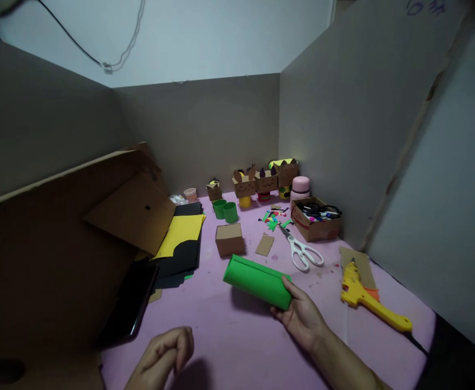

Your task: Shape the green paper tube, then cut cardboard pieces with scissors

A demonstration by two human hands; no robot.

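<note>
My right hand (pixel 302 317) grips one end of a rolled green paper tube (pixel 256 281), holding it just above the pink table top (pixel 229 330) with the far end pointing up and left. My left hand (pixel 166 352) hovers low at the front, its fingers curled into a loose fist with nothing visible in them. A small closed cardboard box (pixel 229 239) stands just beyond the tube.
White scissors (pixel 302 252) and a yellow glue gun (pixel 363 295) lie to the right. Black and yellow paper sheets (pixel 180 241) and a phone (pixel 131 303) lie left, under a big cardboard flap (pixel 134 211). Green cups (pixel 226 210), cardboard figures (pixel 257 184) and a box of pens (pixel 316 219) stand at the back. Cardboard walls enclose the table.
</note>
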